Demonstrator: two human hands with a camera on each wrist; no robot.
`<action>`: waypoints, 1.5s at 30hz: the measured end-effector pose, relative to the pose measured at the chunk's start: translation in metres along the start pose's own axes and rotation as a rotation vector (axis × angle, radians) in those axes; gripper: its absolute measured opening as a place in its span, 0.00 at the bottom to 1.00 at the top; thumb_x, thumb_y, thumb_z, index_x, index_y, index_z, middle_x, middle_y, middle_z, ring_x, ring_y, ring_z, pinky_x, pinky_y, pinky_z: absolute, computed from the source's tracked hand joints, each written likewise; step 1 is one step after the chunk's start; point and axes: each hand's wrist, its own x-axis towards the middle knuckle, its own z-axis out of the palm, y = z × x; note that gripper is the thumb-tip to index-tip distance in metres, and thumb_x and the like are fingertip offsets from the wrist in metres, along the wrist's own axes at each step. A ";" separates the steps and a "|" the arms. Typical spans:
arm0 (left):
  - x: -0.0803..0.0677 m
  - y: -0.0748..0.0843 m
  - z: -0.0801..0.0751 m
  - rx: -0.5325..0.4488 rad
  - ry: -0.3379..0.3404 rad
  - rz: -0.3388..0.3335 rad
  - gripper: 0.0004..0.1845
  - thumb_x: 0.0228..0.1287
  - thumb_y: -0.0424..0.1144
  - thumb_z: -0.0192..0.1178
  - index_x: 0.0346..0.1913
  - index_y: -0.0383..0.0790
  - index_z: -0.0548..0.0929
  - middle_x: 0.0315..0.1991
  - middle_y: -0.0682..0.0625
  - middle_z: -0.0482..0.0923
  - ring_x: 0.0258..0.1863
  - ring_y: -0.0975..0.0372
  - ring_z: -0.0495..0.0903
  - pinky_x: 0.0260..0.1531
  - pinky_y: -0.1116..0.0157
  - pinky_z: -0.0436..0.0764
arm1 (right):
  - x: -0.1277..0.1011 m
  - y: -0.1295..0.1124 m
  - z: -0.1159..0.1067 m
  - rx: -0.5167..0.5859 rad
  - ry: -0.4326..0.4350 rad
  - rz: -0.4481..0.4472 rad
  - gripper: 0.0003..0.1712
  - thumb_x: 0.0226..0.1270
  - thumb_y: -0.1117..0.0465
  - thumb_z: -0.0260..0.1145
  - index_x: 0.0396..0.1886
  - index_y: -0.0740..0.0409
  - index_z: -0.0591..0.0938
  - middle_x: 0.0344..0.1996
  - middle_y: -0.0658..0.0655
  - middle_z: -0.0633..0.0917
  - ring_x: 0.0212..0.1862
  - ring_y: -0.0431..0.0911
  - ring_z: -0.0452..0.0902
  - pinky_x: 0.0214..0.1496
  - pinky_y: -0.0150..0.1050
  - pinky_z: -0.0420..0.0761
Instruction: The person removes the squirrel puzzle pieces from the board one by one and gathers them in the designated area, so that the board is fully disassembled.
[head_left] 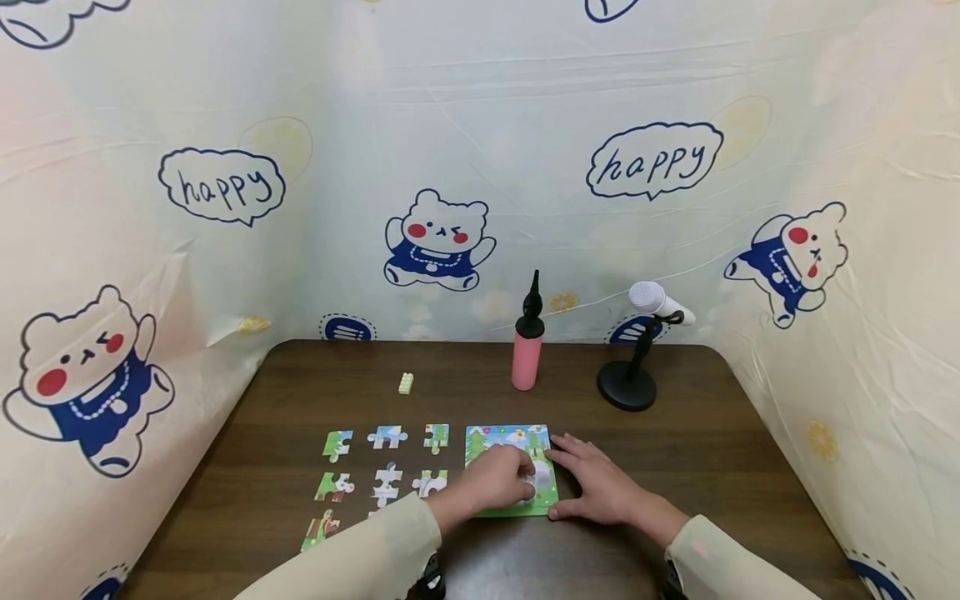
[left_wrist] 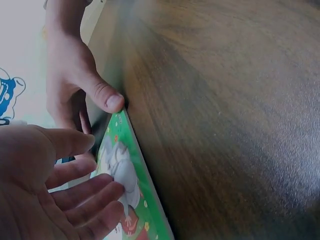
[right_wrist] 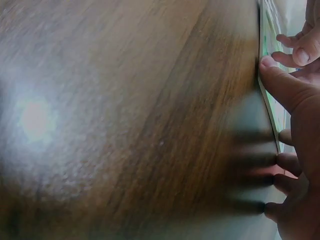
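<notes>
A green picture puzzle board [head_left: 495,436] with trees and flowers lies flat on the table. Over its middle hovers my left hand [head_left: 491,479], fingers bent loosely downward. In the left wrist view that hand [left_wrist: 75,190] shows no object between thumb and fingers, and its fingertips overlap a grey animal picture [left_wrist: 125,172]. My right hand [head_left: 603,483] lies spread at the board's right side. Its thumb [right_wrist: 280,80] touches the corner nearest me, and the other fingertips sit along the right edge. Part of the board is hidden under the left hand.
Left of the board lie several loose puzzle pieces [head_left: 387,437] in rows, some covered by my left sleeve [head_left: 375,550]. Behind are a pale yellow toy block [head_left: 406,383], a pink hand pump [head_left: 527,358] and a white microphone-shaped thing [head_left: 660,300] on a black stand [head_left: 627,386].
</notes>
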 end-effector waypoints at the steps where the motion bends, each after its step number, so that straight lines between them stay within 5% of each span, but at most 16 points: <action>1: 0.000 0.000 0.001 -0.004 0.001 -0.002 0.12 0.56 0.42 0.73 0.42 0.42 0.91 0.36 0.55 0.88 0.37 0.66 0.83 0.40 0.65 0.82 | 0.000 -0.001 0.000 -0.002 -0.001 0.003 0.52 0.57 0.31 0.74 0.75 0.53 0.72 0.79 0.60 0.63 0.81 0.60 0.52 0.77 0.65 0.56; 7: -0.001 0.001 0.004 -0.030 0.003 -0.001 0.14 0.56 0.42 0.73 0.44 0.41 0.91 0.37 0.54 0.89 0.38 0.66 0.84 0.41 0.65 0.83 | 0.001 -0.006 -0.003 -0.017 -0.009 0.013 0.51 0.57 0.33 0.75 0.74 0.55 0.73 0.78 0.61 0.64 0.80 0.61 0.53 0.76 0.66 0.57; 18: 0.006 -0.004 0.005 -0.166 -0.006 0.010 0.17 0.56 0.33 0.71 0.50 0.33 0.88 0.22 0.57 0.76 0.24 0.69 0.71 0.29 0.71 0.73 | 0.002 -0.005 -0.001 -0.037 -0.019 0.006 0.51 0.57 0.31 0.73 0.74 0.55 0.73 0.78 0.61 0.64 0.80 0.62 0.54 0.75 0.67 0.58; 25: 0.010 -0.004 0.007 -0.205 -0.007 -0.029 0.13 0.57 0.32 0.70 0.46 0.36 0.89 0.25 0.57 0.78 0.26 0.69 0.73 0.30 0.70 0.75 | 0.002 -0.006 -0.002 -0.062 -0.029 -0.006 0.51 0.59 0.31 0.72 0.74 0.55 0.72 0.78 0.61 0.64 0.80 0.62 0.53 0.75 0.66 0.58; 34: 0.013 -0.007 0.010 -0.299 0.070 -0.011 0.06 0.55 0.27 0.68 0.35 0.38 0.88 0.25 0.55 0.81 0.25 0.70 0.75 0.29 0.70 0.76 | 0.002 -0.007 -0.003 -0.058 -0.030 -0.009 0.51 0.59 0.32 0.73 0.74 0.56 0.72 0.78 0.61 0.64 0.80 0.63 0.53 0.75 0.67 0.58; 45: 0.003 -0.018 -0.007 -0.443 0.032 0.010 0.06 0.62 0.28 0.68 0.41 0.32 0.86 0.25 0.50 0.83 0.22 0.68 0.78 0.22 0.69 0.75 | 0.003 -0.008 -0.003 -0.081 -0.054 -0.005 0.52 0.60 0.31 0.71 0.75 0.56 0.71 0.79 0.62 0.62 0.80 0.63 0.52 0.75 0.68 0.58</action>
